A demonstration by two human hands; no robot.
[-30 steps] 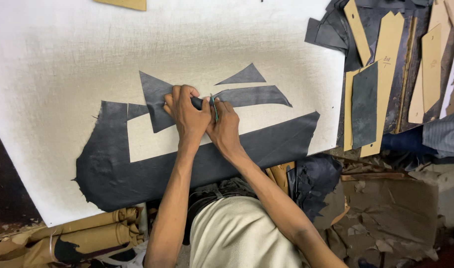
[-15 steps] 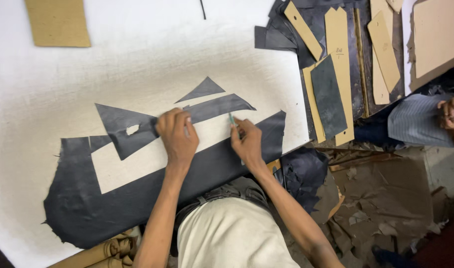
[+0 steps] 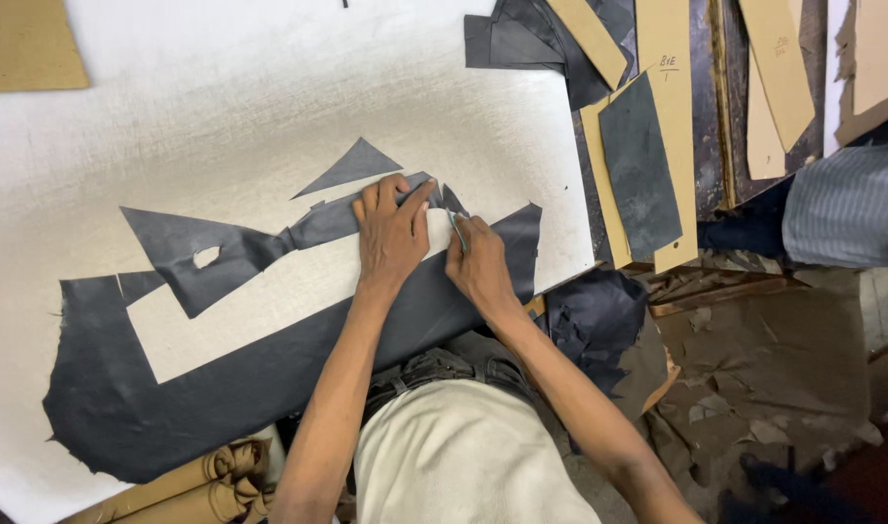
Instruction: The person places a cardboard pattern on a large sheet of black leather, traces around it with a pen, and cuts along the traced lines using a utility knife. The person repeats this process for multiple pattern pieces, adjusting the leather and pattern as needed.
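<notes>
The white desk (image 3: pixel 269 87) carries a big sheet of dark leather (image 3: pixel 269 378), already cut away in the middle so a pale angular gap shows. Compared with half a second ago, the view has slid so that the sheet sits further left, and both hands have moved right along the upper strip (image 3: pixel 240 243) toward its narrow end. The left hand (image 3: pixel 391 233) now lies flat, fingers spread, pressing that strip down near a loose triangle (image 3: pixel 352 167). The right hand (image 3: pixel 478 262) is closed round a thin green-handled knife (image 3: pixel 456 231), its tip at the leather just beside the left fingertips. To the right lie tan card patterns (image 3: pixel 672 58), one with a dark piece (image 3: pixel 640 165) on it.
</notes>
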